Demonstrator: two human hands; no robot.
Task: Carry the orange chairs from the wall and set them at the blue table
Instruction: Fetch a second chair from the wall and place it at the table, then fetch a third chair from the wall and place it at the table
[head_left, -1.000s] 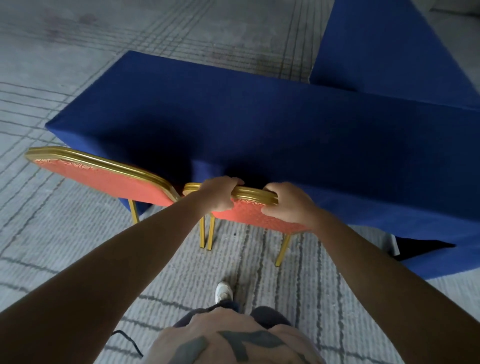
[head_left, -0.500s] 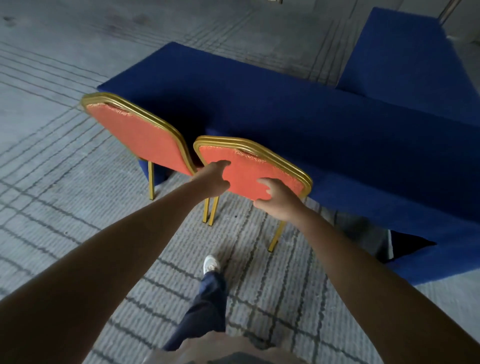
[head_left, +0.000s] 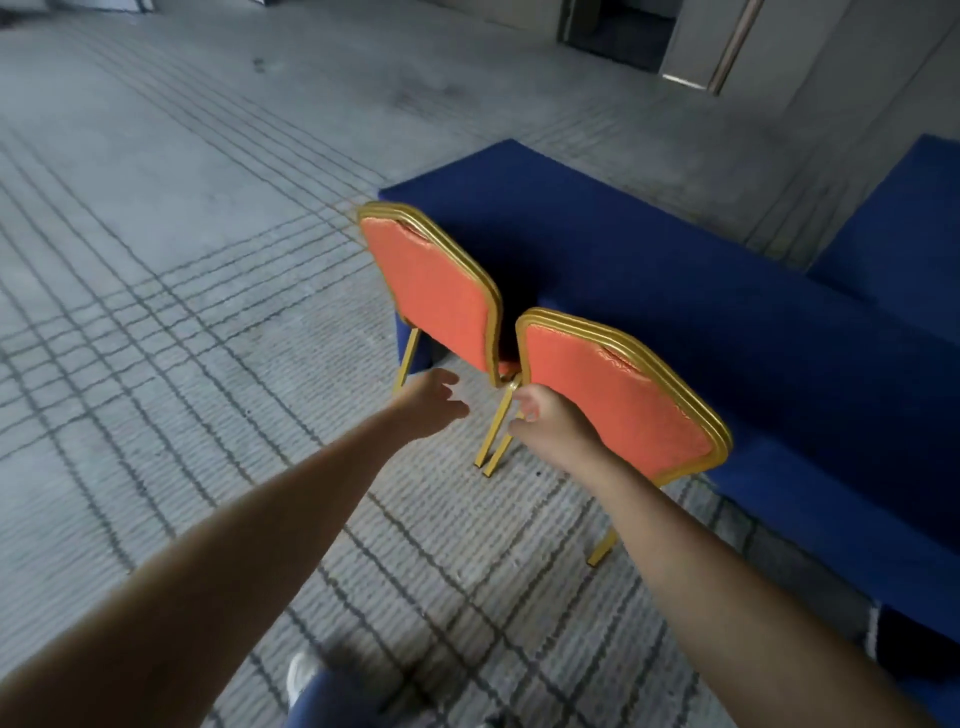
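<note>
Two orange chairs with gold frames stand side by side against the long blue table. The near chair shows its backrest to me, and the far chair stands just beyond it, to its left. My left hand hovers in front of the gap between the chairs, fingers loose, holding nothing. My right hand floats in front of the near chair's lower left edge, fingers loosely curled, gripping nothing.
A second blue table stands at the far right. Grey carpet with dark line patterns stretches out to the left and behind. A doorway and wall panels lie at the top. My shoe shows at the bottom.
Both hands have let go of the near chair's backrest and drawn back. My view has swung left and pulled away from the table.
</note>
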